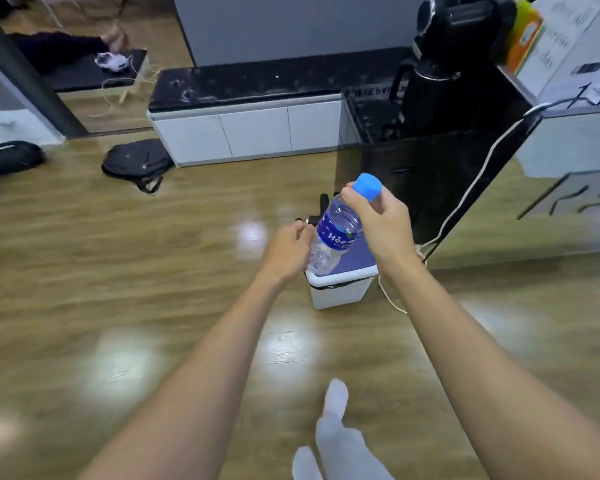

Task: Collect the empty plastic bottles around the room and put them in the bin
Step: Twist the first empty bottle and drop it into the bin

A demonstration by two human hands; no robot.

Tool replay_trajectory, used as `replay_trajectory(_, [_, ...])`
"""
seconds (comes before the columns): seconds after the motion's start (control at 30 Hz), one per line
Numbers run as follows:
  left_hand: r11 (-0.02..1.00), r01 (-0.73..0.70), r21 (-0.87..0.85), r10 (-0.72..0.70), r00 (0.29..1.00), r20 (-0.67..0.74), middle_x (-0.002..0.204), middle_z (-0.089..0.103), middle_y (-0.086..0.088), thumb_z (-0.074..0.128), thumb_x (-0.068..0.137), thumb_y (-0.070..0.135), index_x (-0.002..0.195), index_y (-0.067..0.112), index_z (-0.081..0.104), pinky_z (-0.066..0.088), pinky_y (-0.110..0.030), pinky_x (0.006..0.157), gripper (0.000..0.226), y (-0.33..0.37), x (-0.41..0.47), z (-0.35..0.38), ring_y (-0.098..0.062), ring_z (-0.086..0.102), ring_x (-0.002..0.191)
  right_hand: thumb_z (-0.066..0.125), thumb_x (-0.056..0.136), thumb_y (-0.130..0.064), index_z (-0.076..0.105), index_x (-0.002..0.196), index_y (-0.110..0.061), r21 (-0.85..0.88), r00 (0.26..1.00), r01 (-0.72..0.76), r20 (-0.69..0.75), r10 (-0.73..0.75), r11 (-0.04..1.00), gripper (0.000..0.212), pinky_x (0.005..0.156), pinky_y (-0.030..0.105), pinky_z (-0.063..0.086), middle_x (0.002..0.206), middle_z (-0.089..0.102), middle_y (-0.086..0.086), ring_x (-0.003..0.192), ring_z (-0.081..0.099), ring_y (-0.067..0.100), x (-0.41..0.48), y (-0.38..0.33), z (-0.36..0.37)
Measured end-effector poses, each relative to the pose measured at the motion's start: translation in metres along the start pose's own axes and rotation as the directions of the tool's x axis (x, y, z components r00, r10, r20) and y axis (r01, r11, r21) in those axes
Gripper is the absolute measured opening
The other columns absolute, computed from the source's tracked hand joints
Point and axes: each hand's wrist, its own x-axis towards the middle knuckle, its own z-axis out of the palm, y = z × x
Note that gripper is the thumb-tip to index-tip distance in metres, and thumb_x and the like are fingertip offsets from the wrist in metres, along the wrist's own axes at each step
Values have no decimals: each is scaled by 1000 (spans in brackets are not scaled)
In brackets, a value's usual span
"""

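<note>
Clear bottle [333, 237] with blue cap [368, 187] and label, white bin [340, 289], black backpack [137, 164]

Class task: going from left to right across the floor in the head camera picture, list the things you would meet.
Black bag at the edge → black backpack → white bin → white cable → mirrored cabinet.

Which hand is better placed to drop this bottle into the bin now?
Right. The right hand already grips the bottle at its blue cap, above the bin. The left hand only rests by the bottle's lower end.
</note>
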Motion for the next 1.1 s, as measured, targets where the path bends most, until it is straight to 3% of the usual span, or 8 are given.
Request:
replay_trajectory(0.23, [981,170,96,-174,984,33,83,68,-20,40,82,39,74,21,59,56,-60,74,27,-90,142,24,-41,68,78,66,91,-35,64,86,-26,-66,983,-185,-29,183,981,10,85,36,54,82,70,-9,84,66,6,117,101,44])
replay_trajectory(0.4, [949,269,166,-292,946,138,71,60,-6,44,96,19,86,14,63,47,-34,67,22,-159,212,41,-26,60,66,64,81,-51,68,93,-9,-115,929,-368,-94,359,923,45,79,35,50,85,69,1,78,62,10,177,201,68])
replay_trajectory(0.5, [906,325,271,-390,890,235,74,61,-12,42,92,17,84,4,65,46,-33,66,28,-213,252,65,-33,64,72,63,91,-43,66,101,-11,-102,877,-477,-117,466,873,33,81,34,54,94,71,3,87,67,13,197,265,73])
replay_trajectory(0.6, [883,252,396,-384,872,303,99,68,-15,45,94,16,91,9,66,47,-33,81,22,-250,288,92,-34,64,98,61,93,-42,63,102,-10,-190,858,-512,-151,491,838,33,77,31,52,87,67,-1,84,67,14,214,320,79])
replay_trajectory(0.7, [844,177,506,-377,867,326,132,60,-16,47,95,14,122,9,62,44,-36,99,31,-278,312,112,-33,56,122,60,86,-52,61,92,-8,-305,862,-505,-136,488,808,44,85,45,53,82,63,3,86,66,28,225,361,89])
replay_trajectory(0.8, [759,61,648,-387,843,373,130,59,-13,50,89,13,114,10,60,46,-44,100,26,-304,326,126,-35,55,119,59,91,-49,58,87,-15,-425,865,-484,-99,492,765,34,81,37,47,85,64,1,88,62,21,229,388,95])
replay_trajectory(0.97, [658,-122,743,-317,850,420,132,50,-9,57,84,7,121,7,54,44,-46,98,37,-332,331,131,-37,48,119,57,93,-48,58,92,-15,-519,884,-426,-65,462,741,33,78,30,45,91,65,1,90,62,19,233,403,95])
replay_trajectory(1.1, [628,-149,764,-391,789,475,145,43,-9,58,84,15,139,9,41,42,-48,103,58,-335,335,130,-38,43,125,58,92,-50,60,93,-11,-523,917,-377,-92,389,765,39,69,25,44,90,67,1,84,62,16,235,399,90])
